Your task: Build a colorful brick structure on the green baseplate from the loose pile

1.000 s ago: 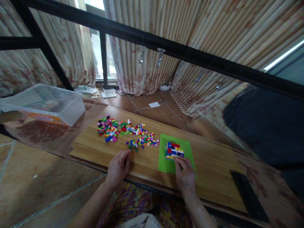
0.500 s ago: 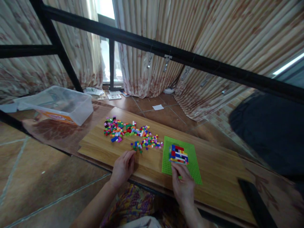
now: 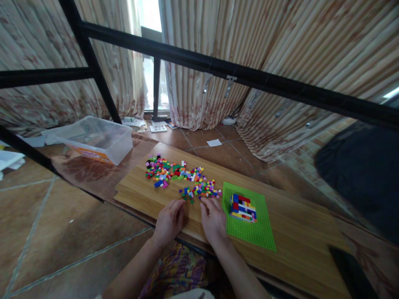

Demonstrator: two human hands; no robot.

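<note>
My left hand (image 3: 170, 221) rests on the wooden board just in front of the loose toy bricks (image 3: 199, 190). Its fingers are curled in, and whatever they may hold is hidden. Beside it, my right hand (image 3: 215, 220) reaches the near edge of the bricks, thumb and fingers slightly apart, with no brick visible in its grasp. A green baseplate (image 3: 249, 236) lies right of that hand. On the plate stands a small block structure (image 3: 243, 208) of red, blue, white and yellow bricks, untouched by either hand.
The loose bricks spread leftward across the wooden board (image 3: 299, 232). A clear plastic box (image 3: 120, 145) stands beyond its left end. Black metal rails (image 3: 187, 54) cross in front of the curtains. A dark flat object (image 3: 352, 270) lies at the board's right end.
My right hand has left the block structure on the green baseplate and moved left to the loose bricks. My left hand stays in about the same place. The view has shifted slightly.
</note>
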